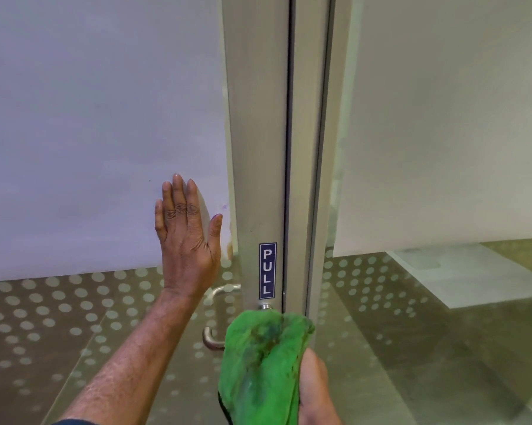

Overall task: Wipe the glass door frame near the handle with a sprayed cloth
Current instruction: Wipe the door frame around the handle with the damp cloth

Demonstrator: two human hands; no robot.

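Observation:
A grey metal door frame (258, 148) runs up the middle of the view, with a blue PULL sticker (267, 270) on it. Just below the sticker my right hand (315, 391) holds a crumpled, stained green cloth (263, 363) against the frame. The cloth covers part of the curved metal handle (211, 338), which sticks out to its left. My left hand (188, 237) lies flat, fingers apart, on the frosted glass pane (90, 133) left of the frame.
A second frame post (316, 179) and another frosted pane (442, 118) stand to the right. The lower glass (59, 317) carries rows of pale dots. A second handle (223, 291) shows through the glass on the far side.

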